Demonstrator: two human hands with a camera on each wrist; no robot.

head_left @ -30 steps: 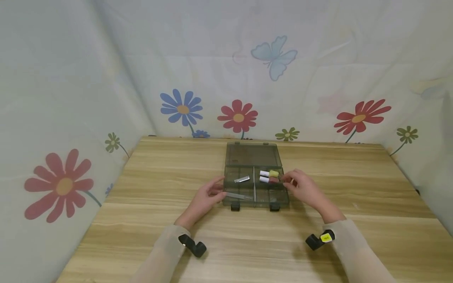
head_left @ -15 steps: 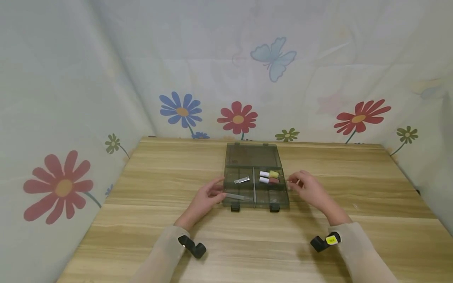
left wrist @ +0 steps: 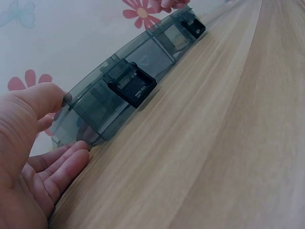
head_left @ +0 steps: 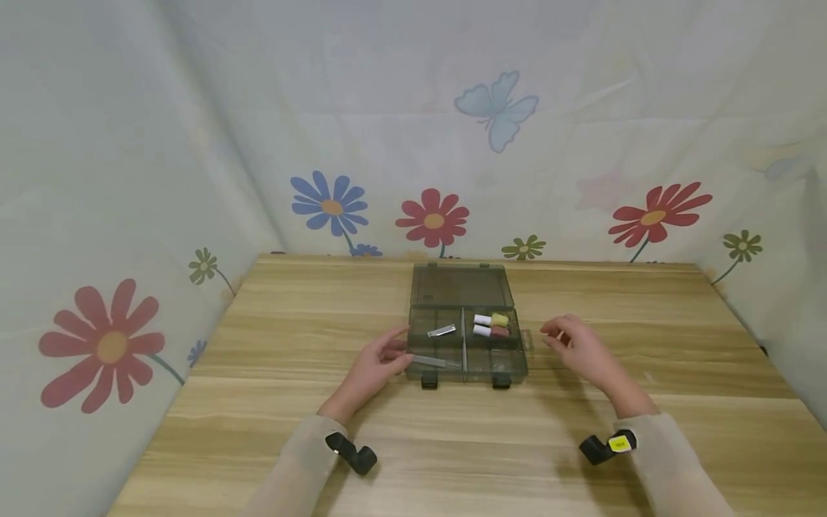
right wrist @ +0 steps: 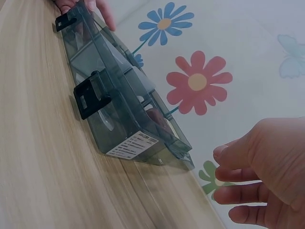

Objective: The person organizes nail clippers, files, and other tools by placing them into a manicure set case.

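A translucent dark-green compartment box (head_left: 465,352) lies on the table, its lid (head_left: 461,286) folded back. My left hand (head_left: 377,362) grips its left end, thumb at the upper edge and fingers low at the side in the left wrist view. My right hand (head_left: 581,348) hovers right of the box, fingers loosely bent, with nothing visible in it. Inside, a silver nail clipper (head_left: 442,331) occupies the back left. Two small bottles with white caps, one yellow (head_left: 500,319) and one dark red (head_left: 500,332), lie at the back right. A pale strip (head_left: 429,360) lies front left.
Under the box is a wood-grain table (head_left: 310,309). Flower-printed cloth (head_left: 381,129) hangs behind and at the sides. Two black latches (head_left: 429,381) hang at the box's front edge. A white printed label (right wrist: 133,145) is on its right end.
My right hand has drawn away from the box's right edge, out to the right. The left hand keeps its hold on the left end, and the box contents look unmoved.
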